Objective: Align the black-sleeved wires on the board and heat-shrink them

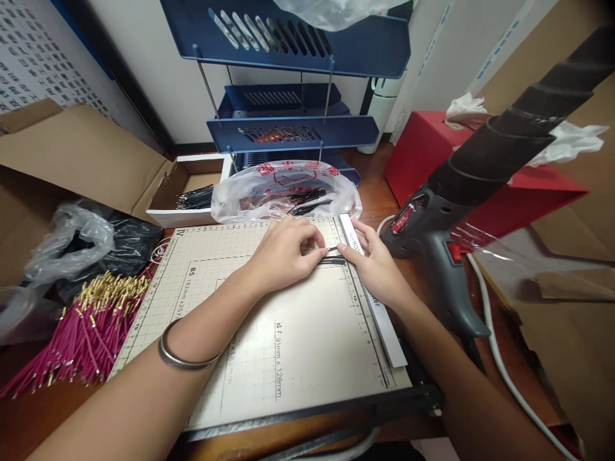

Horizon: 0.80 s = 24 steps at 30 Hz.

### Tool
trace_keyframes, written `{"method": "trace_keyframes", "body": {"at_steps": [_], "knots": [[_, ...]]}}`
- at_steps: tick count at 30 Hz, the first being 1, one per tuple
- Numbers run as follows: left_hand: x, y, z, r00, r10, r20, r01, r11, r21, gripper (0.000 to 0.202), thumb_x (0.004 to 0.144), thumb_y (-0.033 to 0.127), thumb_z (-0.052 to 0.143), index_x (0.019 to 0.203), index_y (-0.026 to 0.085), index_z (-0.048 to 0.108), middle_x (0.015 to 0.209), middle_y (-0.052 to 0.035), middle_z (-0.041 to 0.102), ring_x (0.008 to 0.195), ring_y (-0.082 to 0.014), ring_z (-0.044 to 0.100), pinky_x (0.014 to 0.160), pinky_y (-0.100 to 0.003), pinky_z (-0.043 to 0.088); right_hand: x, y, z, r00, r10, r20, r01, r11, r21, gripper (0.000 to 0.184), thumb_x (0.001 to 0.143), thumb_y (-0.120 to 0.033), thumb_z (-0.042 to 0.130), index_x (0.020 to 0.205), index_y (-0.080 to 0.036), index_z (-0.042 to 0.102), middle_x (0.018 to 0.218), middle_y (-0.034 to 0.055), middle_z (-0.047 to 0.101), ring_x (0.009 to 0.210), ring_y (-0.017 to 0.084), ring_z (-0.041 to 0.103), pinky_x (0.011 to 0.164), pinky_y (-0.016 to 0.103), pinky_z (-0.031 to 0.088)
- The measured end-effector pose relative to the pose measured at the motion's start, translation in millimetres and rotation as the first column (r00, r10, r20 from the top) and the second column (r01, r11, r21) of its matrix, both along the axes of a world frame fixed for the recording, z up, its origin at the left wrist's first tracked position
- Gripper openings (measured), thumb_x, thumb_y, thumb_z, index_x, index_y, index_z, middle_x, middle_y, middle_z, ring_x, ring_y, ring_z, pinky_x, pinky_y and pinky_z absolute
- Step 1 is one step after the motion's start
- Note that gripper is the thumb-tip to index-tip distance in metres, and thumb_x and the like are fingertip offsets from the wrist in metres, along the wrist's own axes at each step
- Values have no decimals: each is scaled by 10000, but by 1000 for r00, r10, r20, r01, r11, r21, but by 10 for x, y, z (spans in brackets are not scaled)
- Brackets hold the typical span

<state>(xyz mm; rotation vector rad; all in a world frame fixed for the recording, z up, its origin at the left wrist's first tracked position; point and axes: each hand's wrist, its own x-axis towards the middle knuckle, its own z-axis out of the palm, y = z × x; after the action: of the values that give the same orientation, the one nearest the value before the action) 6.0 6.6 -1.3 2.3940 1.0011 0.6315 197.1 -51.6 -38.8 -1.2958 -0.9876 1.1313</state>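
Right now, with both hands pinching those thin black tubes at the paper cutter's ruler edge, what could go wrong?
1. The left hand and right hand hold the thin black tubes right at the cream gridded paper cutter's blade edge; fingertips could get nicked.
2. The grey heat gun lies beside the right hand; if hot, a brush could burn.

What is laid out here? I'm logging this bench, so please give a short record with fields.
left hand: pinches thin black pieces, bracelet on wrist
right hand: fingertips on the same pieces
surface: paper cutter board with printed grid
left of board: magenta wires with gold tips
right of board: heat gun
behind: clear bag of black pieces, blue trays
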Motion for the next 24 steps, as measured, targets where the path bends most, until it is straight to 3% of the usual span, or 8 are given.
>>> {"method": "trace_keyframes", "body": {"at_steps": [10, 18, 24], "knots": [[-14, -3, 19, 999, -25, -21, 25, 1000, -18, 114, 914, 330, 753, 945, 220, 761, 968, -33, 736, 998, -252, 611, 925, -421, 418, -45, -12, 73, 993, -3, -118, -1, 999, -34, 736, 680, -269, 779, 1361, -255, 500, 1559, 124, 638, 1463, 331, 605, 1286, 540, 443], [-14, 1, 28, 999, -36, -19, 36, 999, -18, 111, 921, 320, 731, 935, 217, 767, 970, -37, 740, 996, -252, 616, 910, -414, 418, -33, -15, 89, 989, 34, -147, -40, 998, -40, 840, 604, -227, 762, 1394, -247, 476, 1604, 133, 597, 1500, 329, 569, 1298, 516, 435], [-11, 11, 18, 999, -32, -19, 32, 999, -7, 106, 912, 316, 742, 932, 217, 774, 950, -37, 733, 981, -246, 625, 894, -406, 419, -78, -5, 148, 978, -27, -206, 10, 997, -82, 799, 577, -239, 765, 1325, -243, 482, 1607, 148, 596, 1495, 326, 579, 1324, 515, 405]]}}
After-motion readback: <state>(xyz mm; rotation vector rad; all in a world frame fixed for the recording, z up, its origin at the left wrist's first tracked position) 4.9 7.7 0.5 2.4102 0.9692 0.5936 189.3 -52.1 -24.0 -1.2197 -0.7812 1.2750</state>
